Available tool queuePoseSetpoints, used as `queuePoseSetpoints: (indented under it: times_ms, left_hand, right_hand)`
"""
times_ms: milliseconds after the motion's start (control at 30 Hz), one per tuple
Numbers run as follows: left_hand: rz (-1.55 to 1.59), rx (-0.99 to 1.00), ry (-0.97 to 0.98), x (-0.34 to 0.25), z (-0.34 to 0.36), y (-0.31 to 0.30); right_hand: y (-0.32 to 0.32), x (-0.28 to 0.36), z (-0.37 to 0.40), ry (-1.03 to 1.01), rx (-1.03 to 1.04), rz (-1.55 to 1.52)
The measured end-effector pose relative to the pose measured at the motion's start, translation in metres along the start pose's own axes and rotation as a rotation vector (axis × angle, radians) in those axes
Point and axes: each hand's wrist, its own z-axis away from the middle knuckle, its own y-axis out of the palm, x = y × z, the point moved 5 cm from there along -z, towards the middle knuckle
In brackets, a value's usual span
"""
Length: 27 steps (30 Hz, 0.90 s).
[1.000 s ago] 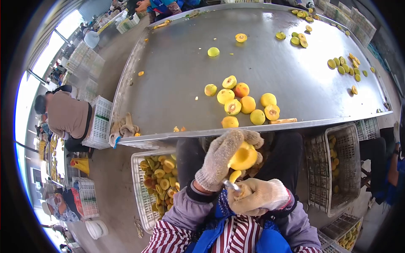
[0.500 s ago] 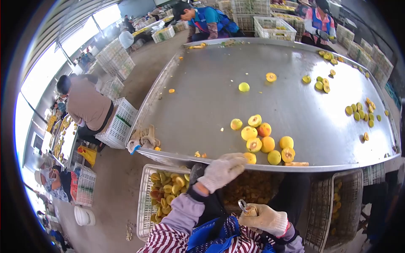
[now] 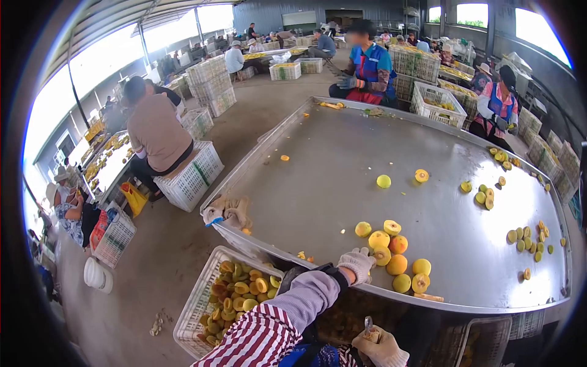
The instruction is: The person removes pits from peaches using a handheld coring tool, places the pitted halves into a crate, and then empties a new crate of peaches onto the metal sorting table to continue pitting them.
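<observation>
My left hand (image 3: 356, 264), in a pale knit glove, is at the near edge of the metal table (image 3: 318, 189), beside a group of yellow and orange fruits (image 3: 397, 265). Its fingers touch or nearly touch a cut fruit (image 3: 382, 255); whether they grip it is unclear. Below the table edge, my right hand (image 3: 380, 347), also gloved, is closed around a small tool with a metal ring (image 3: 368, 324) at its top. A wooden-looking stick (image 3: 428, 297) lies at the table's edge.
A crate of halved fruits (image 3: 202, 306) stands at lower left, and more fruit pieces (image 3: 529, 238) lie at the table's right. Crumpled gloves (image 3: 232, 212) rest on its left corner. Co-workers sit beyond the table and at left. A white bucket (image 3: 96, 275) is on the floor.
The view has tilted up and shifted. My left hand has reached from the table's edge to the fruit group. The co-worker across the table, bent down before, now sits upright.
</observation>
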Motion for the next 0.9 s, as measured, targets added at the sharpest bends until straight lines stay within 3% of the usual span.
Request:
queuePoseSetpoints:
  times_ms: [100,267,333,400,467,533,633,700,733,833,900]
  left_hand:
    - [0.050,-0.107,-0.160,0.013,-0.004,0.004]
    - [0.029,-0.180,-0.050,0.043,0.001,0.003]
    - [0.460,-0.329,-0.047,0.056,-0.004,0.005]
    - [1.426,-0.039,-0.063,0.040,0.009,0.002]
    - [1.932,0.045,0.063,0.016,0.045,-0.013]
    - [2.048,0.081,0.169,-0.007,0.075,-0.025]
    - [1.913,-0.017,0.109,-0.042,0.120,-0.046]
    - [1.740,-0.106,0.128,-0.050,0.134,-0.050]
    - [1.741,-0.094,0.120,-0.051,0.138,-0.048]
    - [1.703,-0.093,0.219,-0.063,0.152,-0.055]
    - [1.664,-0.139,0.246,-0.067,0.158,-0.054]
  right_hand:
    - [-0.008,0.002,0.006,0.038,-0.023,-0.044]
    - [-0.015,-0.003,0.012,0.041,-0.105,-0.095]
    - [-0.016,-0.012,0.006,-0.031,-0.139,-0.106]
    - [-0.024,-0.025,0.003,0.097,-0.143,0.103]
    - [-0.025,-0.018,0.004,0.141,-0.207,0.173]
    - [-0.023,0.000,0.004,0.137,-0.224,0.288]
    - [-0.017,0.008,0.001,0.039,-0.269,0.367]
    - [-0.011,0.030,0.005,-0.245,-0.336,0.536]
    - [-0.010,0.029,0.004,-0.233,-0.339,0.530]
    - [-0.004,0.038,0.008,-0.479,-0.432,0.668]
    - [-0.003,0.034,0.010,-0.495,-0.449,0.672]
